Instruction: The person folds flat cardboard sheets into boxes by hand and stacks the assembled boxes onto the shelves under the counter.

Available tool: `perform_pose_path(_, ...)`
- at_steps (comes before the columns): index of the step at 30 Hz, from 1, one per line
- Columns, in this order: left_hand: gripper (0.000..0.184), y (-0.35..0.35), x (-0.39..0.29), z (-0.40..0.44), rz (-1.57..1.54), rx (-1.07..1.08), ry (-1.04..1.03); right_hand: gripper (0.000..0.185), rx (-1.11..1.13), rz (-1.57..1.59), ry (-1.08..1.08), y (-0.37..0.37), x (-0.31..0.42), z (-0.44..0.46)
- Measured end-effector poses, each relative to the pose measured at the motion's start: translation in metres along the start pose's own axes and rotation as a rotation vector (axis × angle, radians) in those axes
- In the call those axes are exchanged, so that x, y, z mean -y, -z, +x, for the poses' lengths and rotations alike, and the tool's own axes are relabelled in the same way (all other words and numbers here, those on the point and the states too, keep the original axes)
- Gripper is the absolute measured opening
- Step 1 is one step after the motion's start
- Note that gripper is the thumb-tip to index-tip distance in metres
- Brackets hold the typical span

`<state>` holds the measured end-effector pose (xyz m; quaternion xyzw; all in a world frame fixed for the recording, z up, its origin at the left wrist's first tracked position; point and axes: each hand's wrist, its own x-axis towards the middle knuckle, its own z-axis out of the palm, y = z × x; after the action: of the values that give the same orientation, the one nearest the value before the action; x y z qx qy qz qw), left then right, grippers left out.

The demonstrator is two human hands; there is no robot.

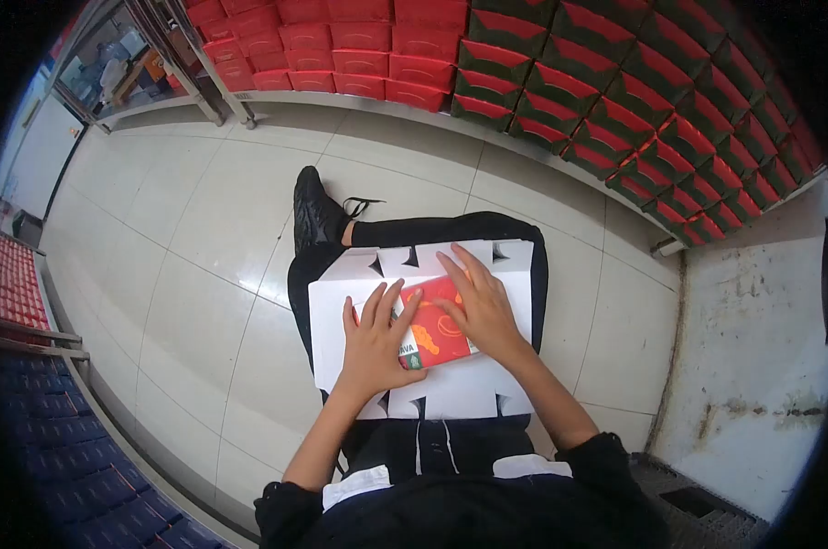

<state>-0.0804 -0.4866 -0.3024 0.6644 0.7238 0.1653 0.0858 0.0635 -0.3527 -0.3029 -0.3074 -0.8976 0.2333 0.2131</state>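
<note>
A white cardboard sheet (460, 389) with slots and flaps along its edges lies unfolded across the person's lap. On it rests a flat red and orange packet (440, 337) with a green and white part at its lower left. My left hand (375, 340) is spread at the packet's left side, thumb at its lower edge and fingertips near its top left. My right hand (483, 309) lies over its upper right part, fingers apart. Both hands touch or nearly touch the packet; neither is wrapped round it.
Red boxes (359, 62) and red and dark green boxes (569, 105) fill a rack at the back. Dark blue boxes (75, 467) stand at lower left, red ones (16, 284) above them. A black shoe (318, 215) rests on the tiled floor (194, 229). A stained white wall (752, 348) stands right.
</note>
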Motion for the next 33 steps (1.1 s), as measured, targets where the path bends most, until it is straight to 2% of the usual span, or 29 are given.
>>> perform_pose_path(4, 0.115, -0.001, 0.003, 0.005, 0.041, 0.024, -0.024, 0.05, 0.088, -0.19, 0.023, 0.002, 0.001, 0.002)
perform_pose_path(7, 0.116, -0.001, 0.005, 0.004, 0.009, 0.003, -0.061, 0.052, 0.05, -0.366, 0.076, 0.0, 0.0, 0.001)
perform_pose_path(10, 0.117, -0.005, 0.008, 0.003, 0.012, 0.002, -0.066, 0.055, 0.054, -0.325, 0.08, 0.001, -0.002, 0.001)
perform_pose_path(12, 0.113, -0.007, 0.006, -0.001, 0.018, -0.041, -0.046, 0.063, 0.033, -0.156, 0.067, 0.001, -0.004, -0.002)
perform_pose_path(14, 0.111, -0.004, 0.004, -0.004, 0.035, -0.095, -0.057, 0.07, -0.025, -0.077, -0.054, 0.01, 0.006, -0.012)
perform_pose_path(16, 0.111, 0.002, -0.002, -0.009, -0.081, -0.171, -0.005, 0.075, -0.223, 0.134, -0.083, 0.011, 0.013, -0.026)
perform_pose_path(17, 0.111, 0.003, -0.005, -0.011, -0.072, -0.195, -0.026, 0.085, -0.275, 0.379, -0.194, 0.005, 0.013, -0.036)
perform_pose_path(19, 0.113, 0.003, -0.015, -0.012, -0.225, -0.379, 0.143, 0.094, -0.272, 1.018, -0.458, 0.014, 0.037, -0.045)
perform_pose_path(21, 0.116, 0.008, -0.033, -0.01, -0.228, -0.441, 0.162, 0.098, -0.164, 1.176, -0.259, 0.013, 0.046, -0.048)
perform_pose_path(23, 0.119, 0.018, -0.048, -0.007, -0.32, -0.482, 0.212, 0.095, -0.175, 1.196, -0.248, 0.015, 0.058, -0.045)
perform_pose_path(25, 0.123, 0.037, -0.048, -0.007, -0.267, -0.478, 0.144, 0.088, -0.326, 1.064, -0.165, 0.02, 0.051, -0.027)
perform_pose_path(26, 0.122, 0.046, -0.043, -0.01, -0.392, -0.565, 0.09, 0.079, -0.355, 1.101, -0.155, 0.033, 0.052, -0.017)
perform_pose_path(27, 0.12, 0.054, -0.039, -0.012, -0.516, -0.65, 0.035, 0.079, -0.35, 1.104, -0.155, 0.047, 0.055, -0.007)
perform_pose_path(28, 0.114, 0.059, -0.037, -0.011, -0.692, -0.738, 0.117, 0.076, -0.263, 1.256, -0.212, 0.061, 0.058, 0.002)
perform_pose_path(29, 0.114, 0.06, -0.035, -0.011, -0.69, -0.742, 0.122, 0.073, -0.171, 1.405, -0.271, 0.068, 0.06, 0.011)
perform_pose_path(30, 0.108, 0.061, -0.033, -0.012, -1.204, -0.701, 0.155, 0.074, -0.098, 1.146, -0.129, 0.061, 0.056, 0.023)
perform_pose_path(31, 0.103, 0.06, -0.029, -0.013, -1.718, -0.624, 0.18, 0.074, -0.093, 1.146, -0.126, 0.062, 0.065, 0.033)
perform_pose_path(32, 0.086, 0.049, -0.018, -0.016, -1.764, -0.582, 0.299, 0.076, -0.048, 1.065, -0.078, 0.066, 0.081, 0.044)
perform_pose_path(33, 0.086, 0.04, -0.009, -0.015, -1.764, -0.588, 0.295, 0.079, -0.005, 0.983, -0.029, 0.069, 0.094, 0.053)
